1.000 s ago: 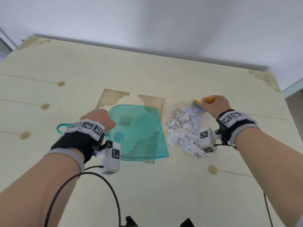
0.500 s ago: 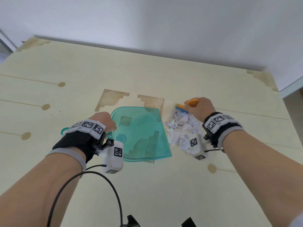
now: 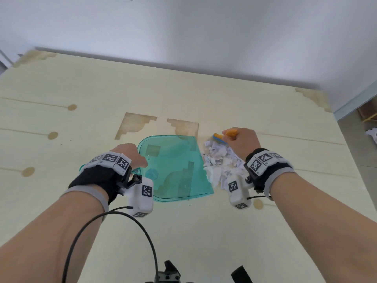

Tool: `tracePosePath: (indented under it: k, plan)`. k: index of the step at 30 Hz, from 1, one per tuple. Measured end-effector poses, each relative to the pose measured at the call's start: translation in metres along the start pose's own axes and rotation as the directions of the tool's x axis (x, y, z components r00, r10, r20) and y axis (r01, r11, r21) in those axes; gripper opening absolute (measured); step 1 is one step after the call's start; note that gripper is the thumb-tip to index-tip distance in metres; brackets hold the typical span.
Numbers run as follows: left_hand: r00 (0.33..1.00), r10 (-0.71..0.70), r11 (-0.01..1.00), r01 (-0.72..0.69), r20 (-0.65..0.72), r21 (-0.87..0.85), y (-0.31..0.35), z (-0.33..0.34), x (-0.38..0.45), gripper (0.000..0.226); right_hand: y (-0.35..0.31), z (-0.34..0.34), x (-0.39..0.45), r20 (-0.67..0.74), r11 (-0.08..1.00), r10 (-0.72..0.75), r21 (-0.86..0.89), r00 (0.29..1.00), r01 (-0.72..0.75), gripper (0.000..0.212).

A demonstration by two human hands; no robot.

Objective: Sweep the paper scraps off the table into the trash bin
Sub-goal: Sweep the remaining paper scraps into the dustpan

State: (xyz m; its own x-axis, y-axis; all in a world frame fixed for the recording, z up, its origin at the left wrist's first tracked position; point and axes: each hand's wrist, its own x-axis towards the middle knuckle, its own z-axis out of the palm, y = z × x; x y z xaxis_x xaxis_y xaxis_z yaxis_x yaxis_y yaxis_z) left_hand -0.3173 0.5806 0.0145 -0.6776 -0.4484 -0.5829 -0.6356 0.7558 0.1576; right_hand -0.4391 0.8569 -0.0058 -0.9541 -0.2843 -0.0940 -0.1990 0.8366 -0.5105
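The paper scraps (image 3: 219,164) lay heaped on the pale wooden table (image 3: 183,94), pressed right against the open right-hand edge of the translucent teal dustpan (image 3: 175,170), which rested flat on the tabletop. At the far end of the heap sat a small orange brush with a blue band (image 3: 223,136); the right hand (image 3: 241,142) was curled around it, just beside the scraps. The left hand (image 3: 126,154) gripped the dustpan's handle end at its left side, fingers curled. Both wrists wore marker-covered bands
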Motion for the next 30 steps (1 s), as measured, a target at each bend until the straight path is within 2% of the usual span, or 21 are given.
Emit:
tracePosePath:
  k: [4,5,7,9,10,13,16,22,25,27,30]
  plan:
    - [0.999,0.011,1.000,-0.013,0.050,0.026,0.002,0.000,-0.005,0.030,-0.008,0.000,-0.008,0.037,0.984,0.019,0.178,0.999,-0.025,0.022]
    - [0.998,0.013,0.999,-0.015,0.056,0.034,0.003,0.000,-0.005,0.032,-0.008,-0.003,-0.010,0.009,0.974,0.037,0.225,0.999,-0.038,0.023]
    - [0.998,0.017,0.999,-0.020,0.062,0.051,0.004,-0.001,-0.005,0.035,-0.003,-0.012,-0.012,-0.139,0.960,0.092,0.277,0.986,-0.050,0.024]
    - [0.998,0.017,0.998,-0.022,0.065,0.064,0.005,-0.001,-0.005,0.036,0.010,-0.022,-0.011,-0.273,0.978,0.131,0.195,0.953,-0.079,0.027]
    - [0.998,0.018,0.997,-0.022,0.065,0.068,0.005,-0.001,-0.006,0.037,0.018,-0.027,-0.010,-0.290,0.987,0.144,0.106,0.946,-0.118,0.030]
    - [0.997,0.021,0.997,-0.026,0.069,0.077,0.005,0.000,-0.006,0.038,0.040,-0.033,-0.010,-0.212,0.958,0.239,-0.107,0.948,-0.266,0.036]
    - [0.996,0.025,0.996,-0.032,0.083,0.086,0.005,0.002,-0.007,0.037,0.043,-0.027,-0.016,-0.121,0.946,0.241,-0.190,0.963,-0.261,0.036]
    - [0.996,0.038,0.994,-0.046,0.081,0.095,0.008,0.001,-0.011,0.041,0.011,-0.009,-0.025,-0.062,0.986,0.147,-0.075,0.987,-0.151,0.047]
    - [0.996,0.038,0.992,-0.047,0.077,0.117,0.007,0.003,-0.015,0.042,0.007,-0.006,-0.026,-0.136,0.986,0.154,0.080,0.979,-0.144,0.046]
    - [0.996,0.044,0.990,-0.053,0.072,0.129,0.007,0.004,-0.016,0.042,0.009,-0.010,-0.028,-0.211,0.988,0.152,0.062,0.966,-0.142,0.044]
    - [0.997,0.047,0.989,-0.056,0.068,0.139,0.007,0.006,-0.018,0.043,0.009,-0.008,-0.034,-0.180,0.988,0.123,-0.067,0.976,-0.137,0.043]
